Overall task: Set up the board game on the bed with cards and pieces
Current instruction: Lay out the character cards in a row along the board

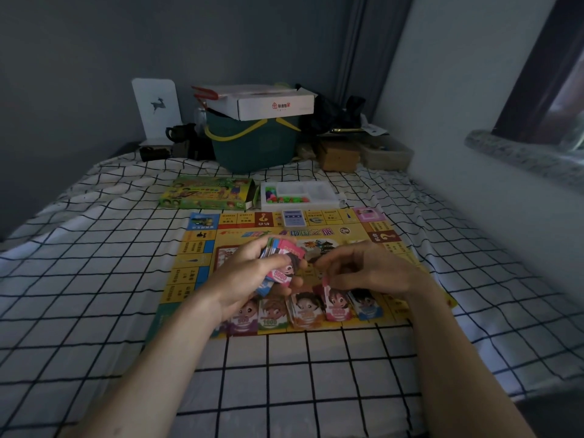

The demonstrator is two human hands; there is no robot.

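- The left hand [252, 273] curls around a fanned stack of colourful paper play-money notes [282, 263], held above the yellow square game board [196, 263] on the grid-patterned white bed sheet [94, 279].
- The right hand [373, 270], fingers bent, pinches a pink note [327, 284] over the row of sorted note piles [303, 311] along the board's near edge.
- Its fingertips hide the note's top; dim light blurs the print.
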